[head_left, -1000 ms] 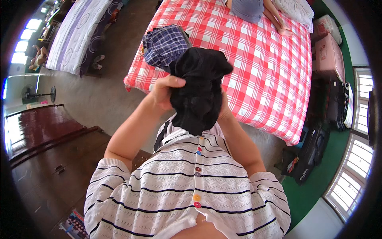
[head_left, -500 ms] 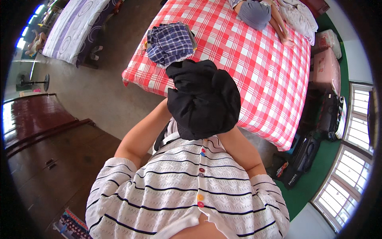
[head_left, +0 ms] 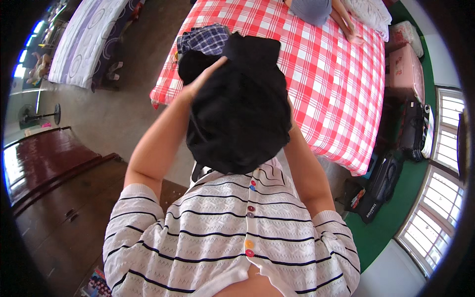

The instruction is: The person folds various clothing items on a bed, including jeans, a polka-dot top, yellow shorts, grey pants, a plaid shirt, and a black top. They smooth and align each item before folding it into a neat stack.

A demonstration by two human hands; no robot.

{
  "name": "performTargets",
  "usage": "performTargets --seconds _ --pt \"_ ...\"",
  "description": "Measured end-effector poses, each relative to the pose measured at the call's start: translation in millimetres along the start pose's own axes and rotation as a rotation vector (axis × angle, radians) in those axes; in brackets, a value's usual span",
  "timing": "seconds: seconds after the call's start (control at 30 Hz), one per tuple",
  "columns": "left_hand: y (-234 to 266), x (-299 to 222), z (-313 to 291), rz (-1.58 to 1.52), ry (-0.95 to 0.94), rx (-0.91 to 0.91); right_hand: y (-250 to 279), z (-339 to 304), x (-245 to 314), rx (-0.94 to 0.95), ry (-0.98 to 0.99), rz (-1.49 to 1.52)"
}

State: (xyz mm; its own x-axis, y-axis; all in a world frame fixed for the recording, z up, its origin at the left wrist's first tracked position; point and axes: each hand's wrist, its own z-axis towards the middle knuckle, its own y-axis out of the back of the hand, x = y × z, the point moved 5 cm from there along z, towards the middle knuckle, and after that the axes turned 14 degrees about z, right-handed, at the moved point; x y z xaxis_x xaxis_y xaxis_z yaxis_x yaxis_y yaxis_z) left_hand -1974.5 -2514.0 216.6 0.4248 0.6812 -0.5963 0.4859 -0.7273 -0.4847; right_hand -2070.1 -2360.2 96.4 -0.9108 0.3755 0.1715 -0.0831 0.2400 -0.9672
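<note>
A bulky piece of black clothing (head_left: 237, 114) is held up in front of my chest between both hands; what garment it is cannot be made out. My left hand (head_left: 205, 76) is closed on its upper left side, thumb lying over the fabric and fingers hidden. On the opposite side my right hand (head_left: 291, 113) grips the cloth's edge, mostly covered by it. Just beyond, on the red-and-white checked bed (head_left: 326, 99), lies a pile of folded clothes with a blue plaid garment (head_left: 207, 39) on top, partly hidden by the black cloth.
Another person's legs (head_left: 341, 22) rest at the bed's far end beside a white pillow (head_left: 368, 17). A second bed (head_left: 86, 39) stands far left, near a fan (head_left: 57, 114). Dark wooden furniture (head_left: 64, 198) is at my left. Bags and cases (head_left: 383, 183) line the right wall.
The black clothing has gone from a bunched bundle to a longer, more spread-out shape reaching over the bed edge. My left hand has come into sight on its upper left side.
</note>
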Motion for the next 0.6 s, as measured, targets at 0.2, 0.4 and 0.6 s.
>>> performTargets --seconds 0.2,0.4,0.6 --pt "84.8 -40.2 -28.2 0.333 -0.323 0.284 -14.1 5.3 58.8 -0.097 0.032 -0.079" --pt "11.4 -56.3 -62.2 1.992 -0.244 0.253 -107.1 -13.7 174.4 0.149 -0.274 -1.184" --pt "42.8 -45.9 -70.9 2.960 -0.281 -0.381 -165.6 -13.6 106.1 0.194 -0.253 -2.888"
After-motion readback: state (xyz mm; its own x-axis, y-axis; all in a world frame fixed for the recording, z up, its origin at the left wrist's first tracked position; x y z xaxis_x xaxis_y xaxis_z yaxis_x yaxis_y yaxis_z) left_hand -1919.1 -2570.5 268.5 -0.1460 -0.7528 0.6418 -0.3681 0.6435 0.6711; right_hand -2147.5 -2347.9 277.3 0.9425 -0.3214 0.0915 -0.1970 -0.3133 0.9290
